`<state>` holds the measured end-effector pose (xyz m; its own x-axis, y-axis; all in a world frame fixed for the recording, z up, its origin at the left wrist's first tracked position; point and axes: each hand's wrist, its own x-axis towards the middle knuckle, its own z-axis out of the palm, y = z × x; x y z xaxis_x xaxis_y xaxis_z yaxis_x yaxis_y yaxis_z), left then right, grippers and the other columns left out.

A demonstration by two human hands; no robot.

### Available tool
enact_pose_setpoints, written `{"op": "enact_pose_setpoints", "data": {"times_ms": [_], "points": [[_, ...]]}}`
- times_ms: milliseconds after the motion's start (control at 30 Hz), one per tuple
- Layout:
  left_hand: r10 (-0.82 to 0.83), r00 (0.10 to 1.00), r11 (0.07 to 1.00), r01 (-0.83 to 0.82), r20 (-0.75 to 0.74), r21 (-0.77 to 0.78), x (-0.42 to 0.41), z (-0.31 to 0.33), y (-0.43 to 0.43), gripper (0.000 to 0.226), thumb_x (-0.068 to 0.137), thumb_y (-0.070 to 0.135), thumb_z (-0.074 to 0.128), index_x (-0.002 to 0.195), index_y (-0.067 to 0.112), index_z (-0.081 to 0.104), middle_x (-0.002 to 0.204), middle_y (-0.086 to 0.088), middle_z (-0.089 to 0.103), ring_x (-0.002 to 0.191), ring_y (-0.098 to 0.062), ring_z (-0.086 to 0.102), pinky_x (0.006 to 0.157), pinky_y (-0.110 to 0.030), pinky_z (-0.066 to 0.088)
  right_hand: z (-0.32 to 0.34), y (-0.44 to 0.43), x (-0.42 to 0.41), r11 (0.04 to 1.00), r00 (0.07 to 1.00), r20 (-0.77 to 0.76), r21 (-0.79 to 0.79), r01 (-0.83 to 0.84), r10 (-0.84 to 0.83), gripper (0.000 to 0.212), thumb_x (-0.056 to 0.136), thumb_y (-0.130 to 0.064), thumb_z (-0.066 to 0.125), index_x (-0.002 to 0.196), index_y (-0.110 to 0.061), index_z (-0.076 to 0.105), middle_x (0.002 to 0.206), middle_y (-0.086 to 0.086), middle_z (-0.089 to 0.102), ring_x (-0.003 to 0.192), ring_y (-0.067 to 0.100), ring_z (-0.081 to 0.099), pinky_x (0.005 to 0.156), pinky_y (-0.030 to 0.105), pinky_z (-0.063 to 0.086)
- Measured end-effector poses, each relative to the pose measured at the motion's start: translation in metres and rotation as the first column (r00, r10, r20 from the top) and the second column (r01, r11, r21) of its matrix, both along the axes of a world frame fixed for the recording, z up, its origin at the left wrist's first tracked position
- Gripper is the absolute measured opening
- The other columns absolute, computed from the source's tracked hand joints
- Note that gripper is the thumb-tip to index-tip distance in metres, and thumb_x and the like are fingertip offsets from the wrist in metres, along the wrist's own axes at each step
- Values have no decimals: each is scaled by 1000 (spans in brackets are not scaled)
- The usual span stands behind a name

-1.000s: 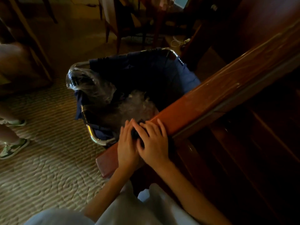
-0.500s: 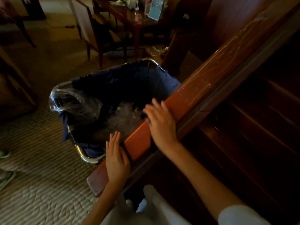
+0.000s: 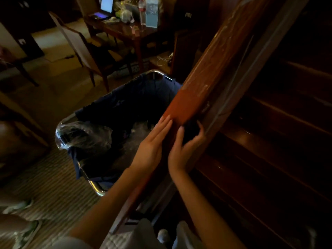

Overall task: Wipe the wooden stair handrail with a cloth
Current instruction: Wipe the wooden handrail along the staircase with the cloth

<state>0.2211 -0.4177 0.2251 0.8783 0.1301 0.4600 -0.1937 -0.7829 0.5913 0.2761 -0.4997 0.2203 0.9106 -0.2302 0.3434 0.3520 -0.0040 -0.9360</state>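
Handrail (image 3: 206, 83) of reddish-brown wood crosses the head view diagonally, from bottom centre to top right, with pale streaks on its upper stretch. Left hand (image 3: 150, 150) lies flat against the rail's left edge, fingers (image 3: 165, 124) straight and together, holding nothing. Right hand (image 3: 181, 150) is just beside it on the rail top, fingers and thumb curled round a dark cloth (image 3: 190, 131), which is pressed on the rail's right side. The cloth is bunched and its colour is too dark to tell. Both forearms reach up from the bottom of the frame.

Left of the rail and close against it stands a cart (image 3: 152, 73) with a chrome frame and a blue fabric liner (image 3: 140, 97). A crumpled clear plastic bag (image 3: 80, 135) sits at its near left corner. Beyond the cart is a chair (image 3: 79, 44) beside a wooden bench (image 3: 124, 31) carrying a lit laptop (image 3: 106, 6) and a bottle (image 3: 142, 11). Patterned carpet (image 3: 45, 177) covers the floor, with a light shoe (image 3: 27, 230) at lower left. Dark wooden stair steps (image 3: 278, 141) fill the right side.
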Motion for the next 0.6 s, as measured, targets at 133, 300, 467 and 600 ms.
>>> {"op": "enact_pose_setpoints", "data": {"times_ms": [133, 300, 467, 600], "points": [[-72, 997, 987, 70, 8, 146, 43, 12, -2, 53, 95, -7, 36, 148, 2, 34, 157, -7, 25, 149, -19, 16, 123, -37, 12, 16, 0, 56, 945, 979, -201, 325, 43, 24, 41, 99, -12, 55, 135, -2, 41, 133, 14, 47, 121, 23, 51, 91, 8, 43], [-55, 998, 988, 51, 26, 145, 52, 2, -2, 47, 105, 17, 23, 149, 5, 33, 160, -6, 25, 150, -23, 17, 120, -55, 17, -35, 14, -29, 965, 977, -202, 263, -7, 62, 31, 99, -21, 55, 126, -23, 40, 130, 9, 49, 124, 21, 51, 105, 45, 44], [-41, 999, 992, 38, 20, 123, 54, -2, 1, 49, 103, 14, 25, 152, 13, 30, 161, 2, 22, 150, -22, 17, 121, -50, 14, 3, 7, 66, 982, 998, -46, 184, 51, -43, 35, 96, -35, 51, 127, -26, 38, 131, 7, 47, 121, 19, 52, 101, 46, 47], [-53, 998, 992, 49, 31, 118, 55, -2, 2, 51, 101, 6, 27, 151, 12, 32, 161, 2, 24, 149, -22, 20, 123, -41, 12, -20, 18, 41, 948, 973, -232, 309, 74, 0, 38, 98, -26, 50, 134, -17, 38, 134, 12, 47, 122, 24, 53, 99, 49, 47]]}}
